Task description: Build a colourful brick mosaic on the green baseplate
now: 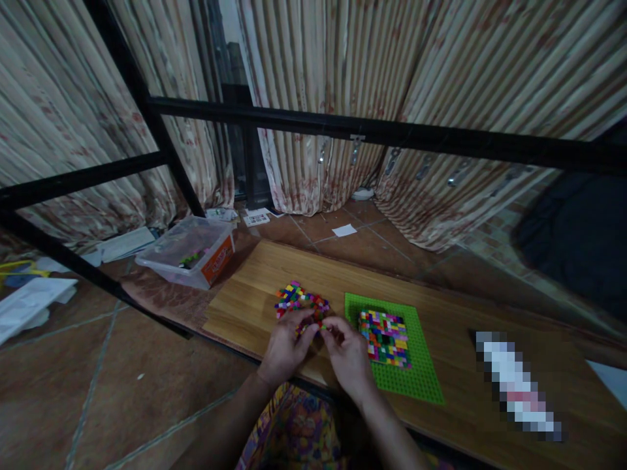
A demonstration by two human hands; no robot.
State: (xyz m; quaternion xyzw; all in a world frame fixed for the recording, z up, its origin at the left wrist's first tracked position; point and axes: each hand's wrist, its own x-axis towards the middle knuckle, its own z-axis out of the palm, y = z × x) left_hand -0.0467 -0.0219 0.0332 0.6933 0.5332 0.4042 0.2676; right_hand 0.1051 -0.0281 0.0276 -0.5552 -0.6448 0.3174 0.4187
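Left hand (289, 346) and right hand (347, 352) meeting at the loose bricks (292, 295).
Fingertips of both hands are drawing narrow, almost together; whether either is gripping a brick, cannot tell (too small). Loose multicoloured bricks are lying on the wooden desk (264, 277), left of the green baseplate (416, 352), which is carrying a brick panel (385, 336). Clear bin (196, 277) is standing just beyond the desk's left end.

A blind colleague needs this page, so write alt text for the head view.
A person's left grip and right grip are close together at a loose pile of small colorful bricks on a wooden board. Beside the right one, a multicolored brick panel sits on a green baseplate; a clear plastic box stands past the board's left end.
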